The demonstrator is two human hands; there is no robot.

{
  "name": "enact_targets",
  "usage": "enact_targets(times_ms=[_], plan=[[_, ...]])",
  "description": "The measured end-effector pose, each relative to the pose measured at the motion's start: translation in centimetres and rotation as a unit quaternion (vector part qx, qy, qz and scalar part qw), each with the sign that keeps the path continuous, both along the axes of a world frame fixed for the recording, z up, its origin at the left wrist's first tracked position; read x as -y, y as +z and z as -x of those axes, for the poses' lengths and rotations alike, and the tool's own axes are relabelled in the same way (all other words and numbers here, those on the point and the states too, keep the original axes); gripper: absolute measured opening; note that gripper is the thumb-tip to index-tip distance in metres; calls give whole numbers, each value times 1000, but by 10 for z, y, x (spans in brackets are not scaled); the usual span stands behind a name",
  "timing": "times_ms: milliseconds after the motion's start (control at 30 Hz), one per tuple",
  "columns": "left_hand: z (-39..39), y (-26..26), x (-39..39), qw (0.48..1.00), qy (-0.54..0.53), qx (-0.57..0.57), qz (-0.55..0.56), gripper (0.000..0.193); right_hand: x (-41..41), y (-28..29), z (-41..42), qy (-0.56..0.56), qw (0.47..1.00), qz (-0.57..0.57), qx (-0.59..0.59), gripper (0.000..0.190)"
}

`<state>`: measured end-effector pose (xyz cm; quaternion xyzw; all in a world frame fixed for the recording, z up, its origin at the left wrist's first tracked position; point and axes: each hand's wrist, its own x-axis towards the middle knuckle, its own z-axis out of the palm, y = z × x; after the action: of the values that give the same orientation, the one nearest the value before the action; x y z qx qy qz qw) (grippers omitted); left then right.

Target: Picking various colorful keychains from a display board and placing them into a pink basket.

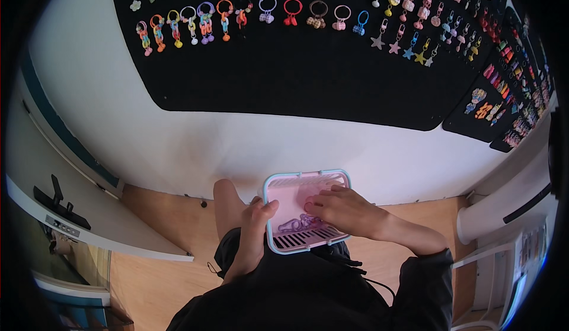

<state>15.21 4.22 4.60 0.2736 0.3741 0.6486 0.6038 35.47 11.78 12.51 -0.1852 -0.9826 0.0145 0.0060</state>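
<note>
A pink plastic basket [284, 193] with a light blue rim is held in front of my body. My left hand [260, 215] grips its left side, with the thumb over the rim. Reaching in from the right, my right hand [342, 208] has its fingers curled at a pink ring [308, 205], which seems pinched at the fingertips; the rest of that piece is hidden. Purple keychains [293, 224] lie in the basket below these fingers, partly covered by the hand.
A black display board [284, 77] on the white wall carries rows of colourful keychains [206, 22]. Star keychains [408, 52] hang at its right. More boards with small trinkets [484, 108] continue rightward. A white door [133, 228] stands at left, a white rack [493, 260] at right.
</note>
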Motion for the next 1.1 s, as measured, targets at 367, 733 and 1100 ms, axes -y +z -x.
enact_targets(times_ms=[367, 733, 1100], plan=[[-4, 1, 1, 999, -5, -39, 5, 47, -8, 11, -2, -15, 992, 100, 78, 15], [-2, 3, -2, 999, -23, 45, 4, 56, -26, 95, -45, -123, 899, 262, -330, 17], [-4, 20, 10, 1000, 3, -12, -22, 47, -82, 113, -112, -97, 695, 304, -644, 16]])
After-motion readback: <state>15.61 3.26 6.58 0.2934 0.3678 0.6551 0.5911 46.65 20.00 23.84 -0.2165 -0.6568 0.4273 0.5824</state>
